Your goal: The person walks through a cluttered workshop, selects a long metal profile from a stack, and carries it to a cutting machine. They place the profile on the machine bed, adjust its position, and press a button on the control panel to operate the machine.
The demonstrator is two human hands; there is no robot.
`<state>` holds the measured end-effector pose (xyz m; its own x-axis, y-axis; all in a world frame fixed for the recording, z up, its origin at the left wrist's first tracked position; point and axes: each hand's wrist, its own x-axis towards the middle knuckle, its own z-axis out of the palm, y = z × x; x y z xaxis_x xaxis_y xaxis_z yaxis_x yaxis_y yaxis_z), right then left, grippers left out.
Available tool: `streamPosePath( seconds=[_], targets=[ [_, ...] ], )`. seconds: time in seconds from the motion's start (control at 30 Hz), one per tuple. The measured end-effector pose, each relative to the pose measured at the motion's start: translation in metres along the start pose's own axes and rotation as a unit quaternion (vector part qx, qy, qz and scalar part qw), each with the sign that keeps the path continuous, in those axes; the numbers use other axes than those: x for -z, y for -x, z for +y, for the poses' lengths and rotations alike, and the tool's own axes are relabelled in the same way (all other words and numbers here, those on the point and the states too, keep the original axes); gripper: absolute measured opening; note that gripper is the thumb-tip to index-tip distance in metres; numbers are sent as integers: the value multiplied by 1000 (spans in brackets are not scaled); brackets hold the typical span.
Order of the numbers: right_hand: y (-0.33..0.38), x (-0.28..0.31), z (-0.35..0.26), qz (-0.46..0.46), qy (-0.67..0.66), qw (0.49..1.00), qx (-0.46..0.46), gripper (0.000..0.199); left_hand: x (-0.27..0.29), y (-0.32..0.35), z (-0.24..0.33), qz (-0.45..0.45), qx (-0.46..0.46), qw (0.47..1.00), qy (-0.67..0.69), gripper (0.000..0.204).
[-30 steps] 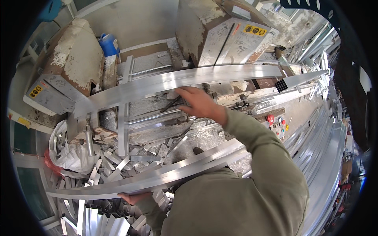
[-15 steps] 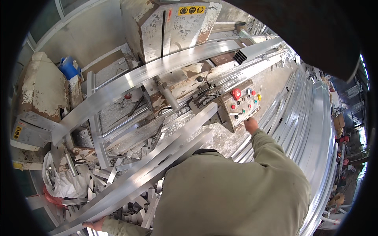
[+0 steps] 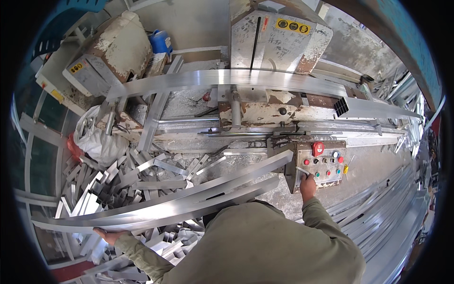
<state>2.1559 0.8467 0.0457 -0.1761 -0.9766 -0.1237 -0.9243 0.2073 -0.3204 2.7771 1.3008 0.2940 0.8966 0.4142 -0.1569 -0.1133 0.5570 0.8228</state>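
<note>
Two long silver aluminium profiles (image 3: 189, 198) run at a slant across the front, close together at their left end. My left hand (image 3: 109, 235) grips the lower edge near that end, its fingers partly hidden by the metal. My right hand (image 3: 308, 186) is at the near left part of a worn control box (image 3: 331, 166). Its fingers are curled at a thin pale stick-like piece (image 3: 302, 171) on the panel, which I cannot make out clearly. Around it are red, green and dark buttons, a red tape-measure-like object (image 3: 318, 149) and a yellow piece (image 3: 346, 169).
Behind stands a worn saw machine with two large guards (image 3: 283, 42), (image 3: 118, 42). A wide aluminium bar (image 3: 227, 78) lies across it. Offcuts (image 3: 142, 175) heap at left by a white sack (image 3: 97, 142). Long profiles (image 3: 378, 203) lie at right; a blue jug (image 3: 161, 42) stands behind.
The view has turned, so the machine lies more level. My right hand has shifted from the box's near edge to the pale stick-like piece. My left hand stays on the profile.
</note>
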Motion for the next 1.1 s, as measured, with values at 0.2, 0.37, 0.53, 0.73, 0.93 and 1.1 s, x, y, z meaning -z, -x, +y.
streamPosePath(
  seconds=[0.2,0.37,0.53,0.73,0.93,1.1],
  targets=[
    [-21,12,31,-31,2,996,80,38,76,48,46,57,-31,997,-30,74],
    [-10,24,30,17,62,987,145,35,83,99,69,103,-56,992,36,70],
    [-23,29,34,-36,91,974,204,34,107,105,77,96,-58,990,89,65],
    [-35,-1,50,-71,-50,993,86,47,123,99,58,80,-42,989,114,70],
    [-39,-18,54,-24,-127,989,71,47,93,117,37,97,-20,987,130,71],
    [-39,-31,56,-36,-241,969,38,52,109,103,19,53,1,993,106,70]
  ],
)
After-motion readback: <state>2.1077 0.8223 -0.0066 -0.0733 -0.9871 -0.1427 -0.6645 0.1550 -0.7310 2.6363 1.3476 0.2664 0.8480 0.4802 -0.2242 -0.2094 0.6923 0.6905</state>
